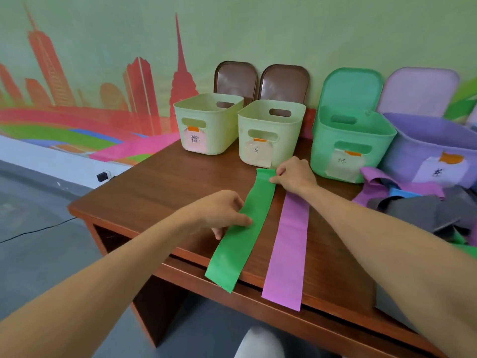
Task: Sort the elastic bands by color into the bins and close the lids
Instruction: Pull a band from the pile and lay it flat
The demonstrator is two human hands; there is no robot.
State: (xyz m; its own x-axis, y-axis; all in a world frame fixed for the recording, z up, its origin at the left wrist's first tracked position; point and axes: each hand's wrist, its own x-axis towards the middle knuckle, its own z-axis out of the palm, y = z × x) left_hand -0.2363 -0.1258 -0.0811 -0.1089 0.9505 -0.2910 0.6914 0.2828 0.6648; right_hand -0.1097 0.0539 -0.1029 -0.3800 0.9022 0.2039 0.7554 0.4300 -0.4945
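**Sorting barely begun**

Against a green mural wall, the brown wooden table [160,182] carries four open labelled bins. Both hands pinch a flat green elastic band [242,236]: left hand [222,211] mid-strip, right hand [294,175] at its far end. Beside it lies a pink band [289,254]. The tangled heap of bands [418,202] remains unsorted; the green plastic bin [346,140] stands open, lids unclosed.

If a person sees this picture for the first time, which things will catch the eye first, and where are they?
The eye falls first on the green band, stretched flat across the middle of the wooden table and hanging over its near edge, with the left hand and right hand pinching it. Beside it, to the right, lies a pink band. Behind them four open bins stand in a row along the wall, the green bin brightest.
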